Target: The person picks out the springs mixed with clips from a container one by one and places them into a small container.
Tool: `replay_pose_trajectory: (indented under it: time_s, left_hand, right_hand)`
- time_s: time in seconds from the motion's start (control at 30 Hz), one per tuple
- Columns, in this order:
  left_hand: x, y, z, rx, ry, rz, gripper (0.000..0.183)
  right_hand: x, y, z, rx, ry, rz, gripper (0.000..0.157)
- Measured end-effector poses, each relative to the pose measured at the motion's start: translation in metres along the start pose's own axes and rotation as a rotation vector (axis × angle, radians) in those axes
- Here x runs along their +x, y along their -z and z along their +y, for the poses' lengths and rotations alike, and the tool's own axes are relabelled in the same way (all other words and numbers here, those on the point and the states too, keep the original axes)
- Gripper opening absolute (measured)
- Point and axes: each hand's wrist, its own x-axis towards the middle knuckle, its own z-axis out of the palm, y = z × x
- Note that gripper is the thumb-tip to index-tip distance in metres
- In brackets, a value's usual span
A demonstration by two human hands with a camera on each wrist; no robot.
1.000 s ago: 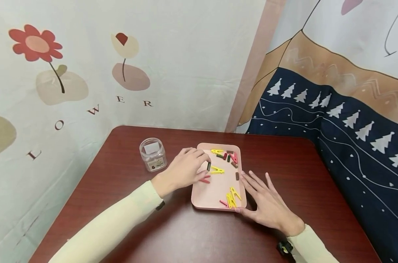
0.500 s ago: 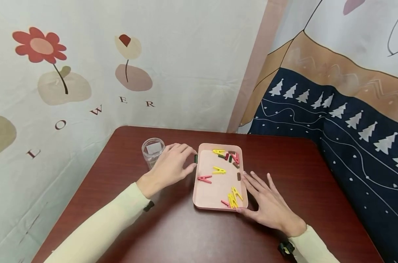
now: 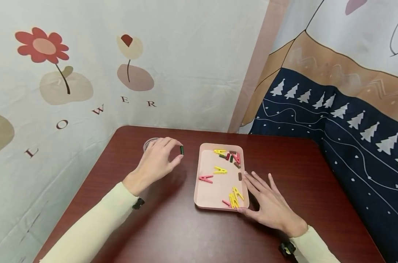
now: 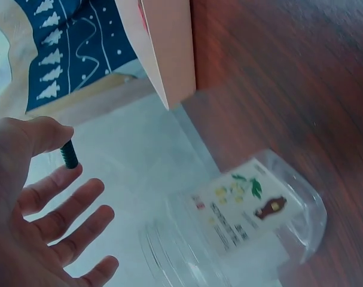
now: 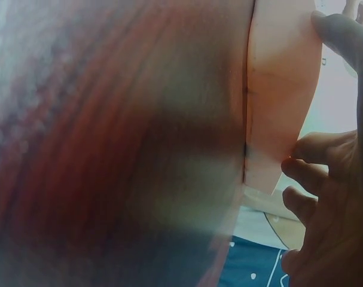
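My left hand [image 3: 154, 160] pinches a small dark green spring [image 3: 181, 150] between thumb and index finger, above the table to the left of the pink tray [image 3: 212, 193]. In the left wrist view the green spring [image 4: 69, 154] stands between the two fingertips, the other fingers spread apart. A clear jar [image 4: 241, 209] with a printed label is near this hand; in the head view the hand hides most of it. My right hand [image 3: 271, 206] rests at the tray's right side with spread fingers, and its fingertips touch the tray wall [image 5: 280, 89].
Inside the tray lie several yellow clothespins [image 3: 220, 170], pink clothespins [image 3: 206, 179] and small springs [image 3: 239, 176] in brown, green and dark red. The reddish-brown table [image 3: 172, 226] backs onto a printed curtain [image 3: 192, 73].
My left hand has lifted the green spring out of the tray and carried it left toward the jar, now covering most of the jar. The right hand keeps its place by the tray.
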Motion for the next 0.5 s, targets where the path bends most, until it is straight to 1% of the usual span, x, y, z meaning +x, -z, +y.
replay_pose_trajectory:
  time_s: [0.2,0.37,0.5]
  left_hand:
    - [-0.003,0.007,-0.016,-0.032,0.073,0.019,0.032]
    - [-0.006,0.011,-0.029,-0.032,0.109,0.022,0.029]
    - [-0.008,0.015,-0.038,-0.041,0.142,0.019,0.03]
  right_hand:
    - [0.0,-0.002,0.0,0.006,0.005,0.014,0.111]
    - [-0.001,-0.002,0.0,0.007,-0.003,0.004,0.113]
    - [0.0,-0.003,0.001,0.004,-0.001,-0.002,0.113]
